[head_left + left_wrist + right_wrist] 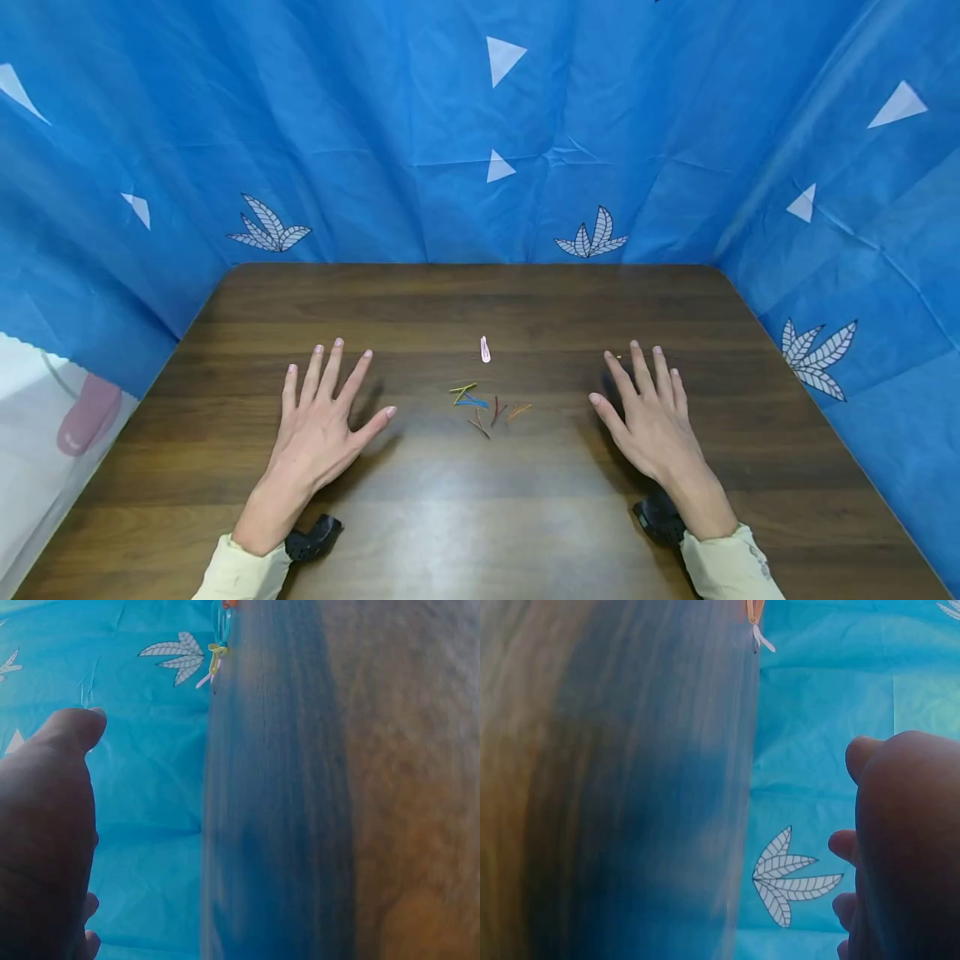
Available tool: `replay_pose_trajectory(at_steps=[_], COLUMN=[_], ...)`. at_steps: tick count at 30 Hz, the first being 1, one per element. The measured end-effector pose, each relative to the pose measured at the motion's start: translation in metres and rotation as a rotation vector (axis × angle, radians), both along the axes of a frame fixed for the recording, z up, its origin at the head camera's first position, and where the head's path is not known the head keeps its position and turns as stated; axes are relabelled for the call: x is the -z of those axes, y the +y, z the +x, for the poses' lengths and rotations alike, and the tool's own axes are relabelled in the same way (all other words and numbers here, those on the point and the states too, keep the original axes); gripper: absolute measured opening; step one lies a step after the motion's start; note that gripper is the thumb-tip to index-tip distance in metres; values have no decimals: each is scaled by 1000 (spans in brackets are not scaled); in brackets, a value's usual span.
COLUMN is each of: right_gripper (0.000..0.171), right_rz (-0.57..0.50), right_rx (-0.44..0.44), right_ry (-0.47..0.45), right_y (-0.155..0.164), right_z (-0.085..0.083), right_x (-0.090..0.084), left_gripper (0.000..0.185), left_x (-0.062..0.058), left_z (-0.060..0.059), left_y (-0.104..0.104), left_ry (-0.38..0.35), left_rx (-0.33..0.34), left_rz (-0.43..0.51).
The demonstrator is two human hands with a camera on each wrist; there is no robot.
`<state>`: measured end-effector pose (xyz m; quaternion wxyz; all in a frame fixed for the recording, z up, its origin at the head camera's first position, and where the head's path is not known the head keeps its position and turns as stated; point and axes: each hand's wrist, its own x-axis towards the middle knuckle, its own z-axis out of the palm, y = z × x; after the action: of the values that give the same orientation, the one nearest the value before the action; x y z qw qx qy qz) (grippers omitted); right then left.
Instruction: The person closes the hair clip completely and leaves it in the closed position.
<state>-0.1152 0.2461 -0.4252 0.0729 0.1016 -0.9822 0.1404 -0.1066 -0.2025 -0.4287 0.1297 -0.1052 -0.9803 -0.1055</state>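
Currently, nothing is held: the left hand (318,421) and the right hand (651,417) are laid flat on the dark wooden table (480,517), palms down, fingers straight and spread. Between them, apart from both, a small cluster of coloured hair clips (483,407) is scattered on the tabletop. A single pink clip (485,349) lies just beyond it. Blue patterned cloth (420,125) encloses the table.

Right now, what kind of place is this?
Probably a makeshift recording booth, not a home or workshop: a dark brown wooden table walled on three sides by blue leaf-printed fabric sheeting, with only small coloured thin loops lying between two flat open hands.
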Motion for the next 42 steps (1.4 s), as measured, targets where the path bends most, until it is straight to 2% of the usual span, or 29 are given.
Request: replay_pose_trajectory(at_steps=[4,9,15,20,29,39,42], right_gripper=[71,69,60,53,52,42,38], right_rz=[-6,-47,-222,-332,-379,-435,-470], right_rx=[-21,-44,-120,-178,-245,-317,-335], right_ry=[10,47,77,82,66,73,47], right_y=[-2,-6,-15,-21,-33,-42,-45], right_z=[-2,-4,-3,-3,-7,-15,-19], right_x=[0,1,0,0,-3,11,12], left_gripper=[88,86,78,68,51,39,38], left_x=[0,-2,-3,-4,-3,4,6], left_z=[0,-3,-4,-2,-1,-10,-11], left_y=[0,4,13,23,42,61,67], left_ry=[26,93,128,95,12,-31,-66], left_rx=[10,50,120,168,202,267,294], left_rz=[8,55,204,351,549,680,702])
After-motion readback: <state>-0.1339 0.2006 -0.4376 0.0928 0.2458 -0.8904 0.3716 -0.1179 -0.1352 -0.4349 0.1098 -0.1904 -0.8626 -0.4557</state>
